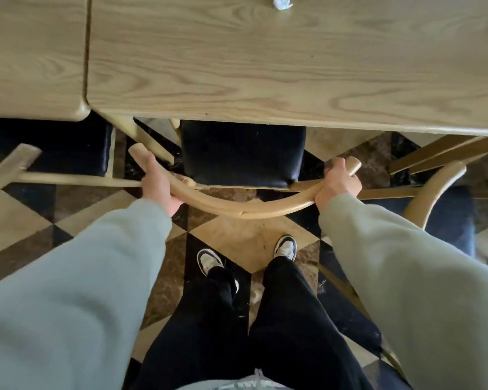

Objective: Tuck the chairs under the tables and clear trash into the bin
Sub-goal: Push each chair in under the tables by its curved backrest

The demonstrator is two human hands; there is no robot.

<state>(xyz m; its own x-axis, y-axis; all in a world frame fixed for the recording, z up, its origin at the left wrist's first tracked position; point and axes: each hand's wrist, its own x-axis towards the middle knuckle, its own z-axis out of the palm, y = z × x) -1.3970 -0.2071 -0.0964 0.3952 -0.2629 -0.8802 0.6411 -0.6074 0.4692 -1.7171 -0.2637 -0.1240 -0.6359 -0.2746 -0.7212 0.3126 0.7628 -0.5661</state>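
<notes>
Gripping the chair's curved backrest (245,211) with both hands, we curl our left fingers (187,181) and right fingers (334,167) round its ends. Beyond them, its black seat (243,153) sits partly under the wooden surface (265,66); crumpled trash (281,1) lies farther off, checkered floor (237,237) beneath.

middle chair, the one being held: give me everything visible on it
The chair has a curved light-wood back rail and a glossy black padded seat, partly under the table edge. It stands upright on the checkered floor. The left hand and right hand grip the rail near its two ends.
</notes>
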